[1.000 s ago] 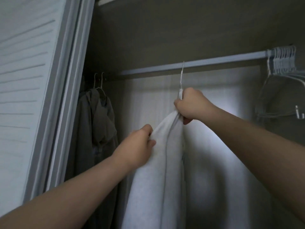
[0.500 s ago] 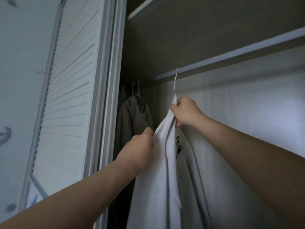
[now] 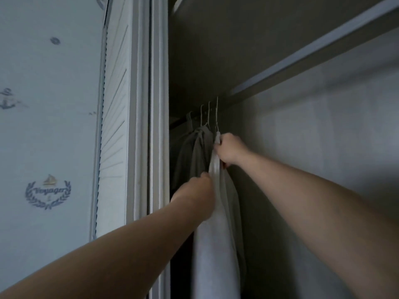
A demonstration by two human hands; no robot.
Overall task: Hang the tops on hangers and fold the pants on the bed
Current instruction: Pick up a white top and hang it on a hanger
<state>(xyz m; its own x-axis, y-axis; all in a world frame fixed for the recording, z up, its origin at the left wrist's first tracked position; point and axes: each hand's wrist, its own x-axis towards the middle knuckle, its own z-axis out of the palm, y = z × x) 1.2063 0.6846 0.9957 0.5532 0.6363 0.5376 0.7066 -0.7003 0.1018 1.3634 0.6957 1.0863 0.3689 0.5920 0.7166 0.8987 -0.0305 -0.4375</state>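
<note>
Our top (image 3: pixel 216 244) hangs by its hanger (image 3: pixel 216 117) up at the rail (image 3: pixel 302 57), just right of the jacket (image 3: pixel 194 152) at the closet's left end. Our right hand (image 3: pixel 230 151) grips the top's neck under the hook — our left hand (image 3: pixel 198 197) pinches its left edge lower down. The door (image 3: pixel 116 126) stands left of the opening, with the wall (image 3: pixel 47 126) further left.

Louvered door (image 3: pixel 113 134) — emblem-printed wallpaper (image 3: pixel 54 137)

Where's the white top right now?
Head view, centre: the white top hangs at the left end of the closet rod, against the grey garment, with the left hand and right hand gripping it.
</note>
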